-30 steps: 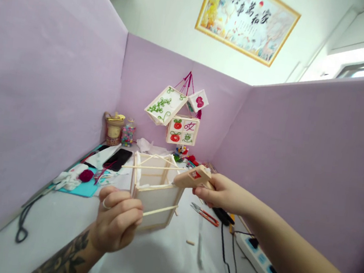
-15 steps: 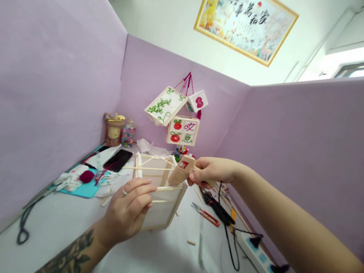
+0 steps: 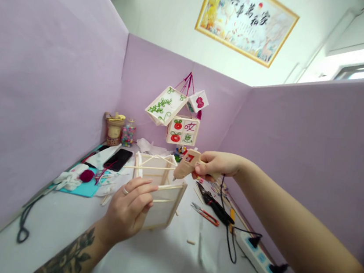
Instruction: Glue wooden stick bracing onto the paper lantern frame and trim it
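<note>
A box-shaped lantern frame of thin wooden sticks with white panels stands on the table in front of me. My left hand grips its near upper edge, fingers over the top stick and thumb hidden. In my right hand is a beige glue gun with a black cord, its nozzle pointing down just above the frame's right upper edge. Whether the nozzle touches the wood I cannot tell. Thin sticks cross the frame's open top, and one juts out to the left.
Right of the frame lie red-handled snips, black pliers and a power strip. To the left are a phone, dark red yarn and a blue sheet. Decorated lanterns hang at the back.
My right hand has lifted the glue gun slightly up and to the right, off the frame's upper edge. My left hand and the frame have stayed in place.
</note>
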Demonstrator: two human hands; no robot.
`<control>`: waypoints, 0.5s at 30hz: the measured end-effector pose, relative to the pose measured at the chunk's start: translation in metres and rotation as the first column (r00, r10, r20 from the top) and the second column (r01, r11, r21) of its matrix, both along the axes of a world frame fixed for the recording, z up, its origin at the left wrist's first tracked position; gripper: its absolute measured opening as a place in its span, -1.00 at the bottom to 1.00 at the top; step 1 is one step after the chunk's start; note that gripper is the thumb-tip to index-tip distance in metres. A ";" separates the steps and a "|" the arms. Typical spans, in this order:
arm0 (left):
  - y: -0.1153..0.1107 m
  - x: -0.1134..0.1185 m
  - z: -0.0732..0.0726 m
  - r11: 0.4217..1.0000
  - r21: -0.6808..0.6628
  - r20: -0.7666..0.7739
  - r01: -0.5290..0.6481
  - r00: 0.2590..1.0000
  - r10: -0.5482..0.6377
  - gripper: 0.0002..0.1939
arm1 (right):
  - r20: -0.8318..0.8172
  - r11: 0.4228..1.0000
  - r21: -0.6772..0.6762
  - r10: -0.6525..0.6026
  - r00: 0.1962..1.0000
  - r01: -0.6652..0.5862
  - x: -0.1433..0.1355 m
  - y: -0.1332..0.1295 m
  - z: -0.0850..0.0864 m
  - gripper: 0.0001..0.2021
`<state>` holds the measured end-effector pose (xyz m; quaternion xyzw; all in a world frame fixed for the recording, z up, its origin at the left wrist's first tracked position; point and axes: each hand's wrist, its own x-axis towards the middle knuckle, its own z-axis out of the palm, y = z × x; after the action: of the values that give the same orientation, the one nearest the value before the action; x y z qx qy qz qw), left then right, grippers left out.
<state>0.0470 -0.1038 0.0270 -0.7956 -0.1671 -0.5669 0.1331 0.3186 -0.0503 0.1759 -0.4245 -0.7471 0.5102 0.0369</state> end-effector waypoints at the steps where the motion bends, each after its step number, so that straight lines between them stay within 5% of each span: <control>1: 0.000 0.000 0.000 1.000 -0.002 -0.001 -0.003 1.000 0.003 -0.84 | 0.016 1.000 0.002 0.001 1.000 -0.001 0.000 -0.001 0.000 -0.52; 5: -0.003 -0.004 0.002 1.000 0.024 0.018 -0.017 1.000 0.017 -0.88 | -0.024 0.996 0.051 -0.066 0.998 0.067 0.006 -0.013 0.001 -0.48; 9: -0.005 -0.013 0.001 0.992 0.124 0.129 0.002 0.991 -0.018 -0.94 | -0.316 0.924 0.148 -0.293 0.903 0.351 0.031 -0.037 -0.011 -0.40; 12: -0.002 -0.018 -0.004 0.989 0.142 0.281 -0.039 0.960 -0.003 -0.97 | -0.429 0.783 0.171 -0.487 0.761 0.598 0.056 -0.059 -0.042 -0.33; 15: 0.003 -0.018 -0.006 0.983 0.140 0.383 -0.119 0.922 0.057 -0.95 | -0.348 0.671 0.302 -0.583 0.734 0.677 0.067 -0.079 -0.087 -0.41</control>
<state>0.0289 -0.1011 0.0214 -0.6500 -0.1790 -0.7144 0.1873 0.3861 -0.1295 0.0891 -0.5798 -0.6329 0.3414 0.3831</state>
